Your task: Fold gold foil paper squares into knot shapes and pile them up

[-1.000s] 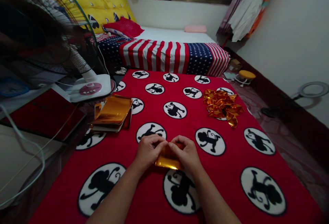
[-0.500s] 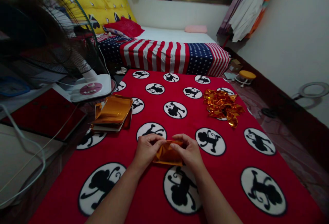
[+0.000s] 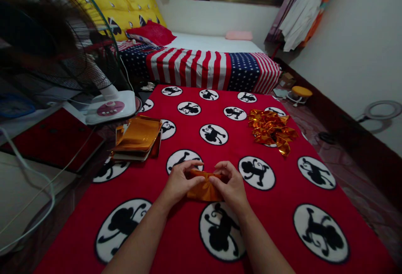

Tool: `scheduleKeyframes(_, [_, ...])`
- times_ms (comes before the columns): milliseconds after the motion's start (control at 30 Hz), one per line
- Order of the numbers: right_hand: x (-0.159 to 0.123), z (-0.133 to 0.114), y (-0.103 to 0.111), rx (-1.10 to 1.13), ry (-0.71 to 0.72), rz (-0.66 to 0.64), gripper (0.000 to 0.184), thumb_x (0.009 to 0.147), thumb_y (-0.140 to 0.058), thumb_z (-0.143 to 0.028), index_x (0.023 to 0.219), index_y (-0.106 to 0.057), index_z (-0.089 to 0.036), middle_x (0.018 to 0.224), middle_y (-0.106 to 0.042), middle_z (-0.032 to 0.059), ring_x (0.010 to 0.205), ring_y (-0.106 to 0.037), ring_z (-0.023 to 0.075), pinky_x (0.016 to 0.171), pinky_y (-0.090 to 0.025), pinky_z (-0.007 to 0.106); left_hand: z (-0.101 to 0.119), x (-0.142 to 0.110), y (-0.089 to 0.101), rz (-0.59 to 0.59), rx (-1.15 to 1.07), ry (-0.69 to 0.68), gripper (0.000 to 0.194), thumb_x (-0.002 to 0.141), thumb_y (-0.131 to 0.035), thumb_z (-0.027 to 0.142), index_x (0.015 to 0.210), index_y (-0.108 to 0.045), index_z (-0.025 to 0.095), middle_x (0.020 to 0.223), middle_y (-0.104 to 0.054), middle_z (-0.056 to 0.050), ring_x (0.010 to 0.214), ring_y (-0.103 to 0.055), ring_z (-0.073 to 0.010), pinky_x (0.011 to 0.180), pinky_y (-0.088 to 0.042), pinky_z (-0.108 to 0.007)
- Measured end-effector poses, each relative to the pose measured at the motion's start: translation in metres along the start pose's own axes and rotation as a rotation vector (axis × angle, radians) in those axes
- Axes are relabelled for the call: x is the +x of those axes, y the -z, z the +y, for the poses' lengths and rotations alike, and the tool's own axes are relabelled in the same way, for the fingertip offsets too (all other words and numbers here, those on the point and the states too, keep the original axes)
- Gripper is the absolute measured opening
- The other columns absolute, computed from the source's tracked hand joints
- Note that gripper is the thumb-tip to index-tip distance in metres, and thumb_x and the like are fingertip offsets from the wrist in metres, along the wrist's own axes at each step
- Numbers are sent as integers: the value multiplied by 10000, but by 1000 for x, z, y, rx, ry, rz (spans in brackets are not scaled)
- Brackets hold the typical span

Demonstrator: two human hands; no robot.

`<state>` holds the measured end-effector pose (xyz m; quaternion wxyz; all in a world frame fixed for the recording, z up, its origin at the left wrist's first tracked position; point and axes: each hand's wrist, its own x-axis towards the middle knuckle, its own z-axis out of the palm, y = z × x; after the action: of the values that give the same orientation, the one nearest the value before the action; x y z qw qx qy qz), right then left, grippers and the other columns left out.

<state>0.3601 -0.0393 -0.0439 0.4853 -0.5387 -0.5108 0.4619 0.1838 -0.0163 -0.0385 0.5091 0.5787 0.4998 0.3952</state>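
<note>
Between my hands is a sheet of shiny gold-orange foil paper (image 3: 204, 191), creased toward its middle and bent along its far edge. My left hand (image 3: 182, 182) grips its left part, with the thumb on the near face and the fingers behind. My right hand (image 3: 230, 184) pinches the right part in the same way, its thumb tip close to the left thumb. The paper rests low over the red cloth (image 3: 176, 236). A stack of flat foil paper sheets (image 3: 138, 135) lies to the left. Folded foil pieces (image 3: 271, 129) are heaped at the right.
A fan (image 3: 109, 102) stands left of the cloth-covered surface, its head blurred. A white cable (image 3: 47, 182) loops at the far left. Beyond the cloth is a bed (image 3: 201, 66) with a striped cover. A yellow-topped stool (image 3: 301, 91) is on the floor at right.
Both thumbs have moved down onto the paper's near face, and the fingers have lifted and spread a little. The far edge now shows a bent flap. The stack and heap are unchanged.
</note>
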Motion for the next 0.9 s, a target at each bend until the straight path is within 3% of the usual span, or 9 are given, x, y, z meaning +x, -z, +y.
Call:
scheduleKeyframes(333, [2, -8, -3, 33, -58, -123, 400, 720, -715, -249, 1075, -536, -211, 740, -630, -19, 668, -614, 137, 609, -471, 232, -2, -4, -5, -4, -112, 8, 429, 688, -711, 180, 1081, -540, 169, 744, -684, -2, 658, -663, -138, 608, -489, -211])
scheduleKeyframes(500, [0, -8, -5, -1, -32, -124, 407, 727, -702, -236, 1099, -537, -209, 737, -647, -15, 679, -627, 138, 626, -484, 233, -3, -5, -8, 24, -75, -35, 446, 685, -690, 151, 1073, -472, 192, 759, -678, 14, 708, -674, -134, 684, -496, -218])
scheduleKeyframes(900, [0, 5, -5, -116, 34, -88, 347, 752, -667, -225, 1067, -522, -215, 749, -660, -4, 698, -644, 145, 654, -495, 244, 0, -5, -9, -11, 41, -31, 462, 697, -675, 162, 1085, -427, 207, 747, -663, 27, 691, -670, -135, 667, -483, -222])
